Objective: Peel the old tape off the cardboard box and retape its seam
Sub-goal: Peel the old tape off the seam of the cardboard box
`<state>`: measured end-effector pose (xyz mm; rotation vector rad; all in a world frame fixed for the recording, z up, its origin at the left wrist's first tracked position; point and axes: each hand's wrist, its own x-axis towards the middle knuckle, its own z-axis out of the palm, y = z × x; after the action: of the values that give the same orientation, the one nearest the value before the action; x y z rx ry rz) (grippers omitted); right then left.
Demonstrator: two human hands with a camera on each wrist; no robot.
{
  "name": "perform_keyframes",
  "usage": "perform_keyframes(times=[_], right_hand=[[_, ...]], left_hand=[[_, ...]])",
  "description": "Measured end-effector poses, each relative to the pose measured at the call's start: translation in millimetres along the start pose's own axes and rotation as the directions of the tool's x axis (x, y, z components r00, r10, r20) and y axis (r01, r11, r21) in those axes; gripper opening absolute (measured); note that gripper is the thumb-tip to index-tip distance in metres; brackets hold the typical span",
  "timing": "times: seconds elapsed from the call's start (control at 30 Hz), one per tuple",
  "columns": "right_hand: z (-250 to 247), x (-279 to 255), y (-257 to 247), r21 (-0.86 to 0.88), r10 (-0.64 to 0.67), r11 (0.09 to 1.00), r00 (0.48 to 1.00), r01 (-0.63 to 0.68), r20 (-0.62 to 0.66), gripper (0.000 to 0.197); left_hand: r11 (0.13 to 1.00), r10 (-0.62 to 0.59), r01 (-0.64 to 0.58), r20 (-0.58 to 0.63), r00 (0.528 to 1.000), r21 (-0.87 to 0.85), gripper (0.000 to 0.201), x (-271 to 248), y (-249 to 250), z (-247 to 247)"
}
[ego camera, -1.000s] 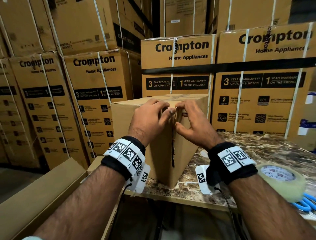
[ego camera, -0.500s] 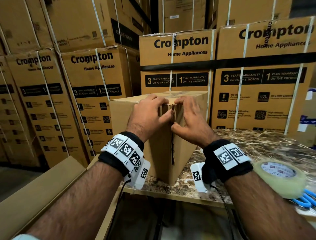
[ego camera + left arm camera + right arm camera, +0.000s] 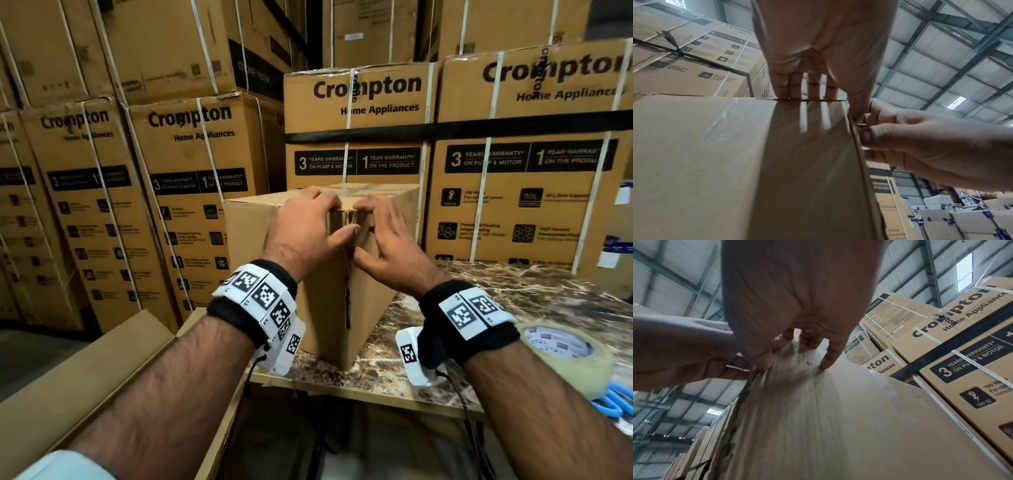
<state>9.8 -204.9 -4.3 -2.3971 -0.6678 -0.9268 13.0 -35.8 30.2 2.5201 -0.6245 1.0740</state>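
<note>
A plain cardboard box (image 3: 245, 246) stands on the marble table (image 3: 513, 291) with one corner toward me. My left hand (image 3: 318, 222) lies on its left face, fingers (image 3: 781, 87) reaching over the top edge and thumb against the corner. My right hand (image 3: 380, 236) presses the right face; its bent fingertips touch near the top edge and its thumb (image 3: 762, 360) sits on the corner. Clear tape (image 3: 370, 188) runs across the top and down both faces (image 3: 721, 116) (image 3: 885, 389). I cannot tell whether any tape end is lifted.
A roll of clear tape (image 3: 565, 356) sits on the table by my right forearm, with something blue (image 3: 613, 401) beside it. Printed strapped cartons (image 3: 359, 113) are stacked closely behind and left. A flat cardboard piece (image 3: 85, 377) lies at lower left, beyond the table's near edge.
My right hand has gone from a tighter hold at the corner to a wider spread on the right face. The left thumb has slid along the corner. The box has not moved.
</note>
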Motion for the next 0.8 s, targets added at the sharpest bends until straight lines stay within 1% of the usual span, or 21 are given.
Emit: perform_keyframes(times=[0.1,0.3,0.4,0.6,0.8], right_hand=[[-1.3,-2.0,3.8,0.054,-0.006,0.999,0.999,0.003,0.049,0.077],[3.0,-6.2,5.0,0.132,-0.026,0.991,0.999,0.021,0.033,0.085],[5.6,-5.4,6.1,0.122,-0.027,0.992,0.999,0.025,0.018,0.085],[12.1,-3.9,6.7,0.074,-0.055,0.996,0.998,0.058,-0.042,0.079],[19.0,0.0,-2.0,-0.021,-0.008,1.0,0.994,0.006,-0.107,0.081]], left_hand=[[1.0,-0.006,0.006,0.003,1.0,0.001,0.042,1.6,1.8,0.4],[0.999,0.003,-0.002,0.017,1.0,-0.035,0.041,1.1,-1.7,1.8],[0.999,0.003,-0.002,0.002,1.0,-0.038,0.04,0.7,-2.6,3.5],[0.996,0.024,-0.024,0.002,1.0,-0.081,0.038,-0.7,-9.0,2.1],[0.997,0.027,-0.026,0.005,1.0,-0.068,0.039,-0.6,-10.4,3.4]])
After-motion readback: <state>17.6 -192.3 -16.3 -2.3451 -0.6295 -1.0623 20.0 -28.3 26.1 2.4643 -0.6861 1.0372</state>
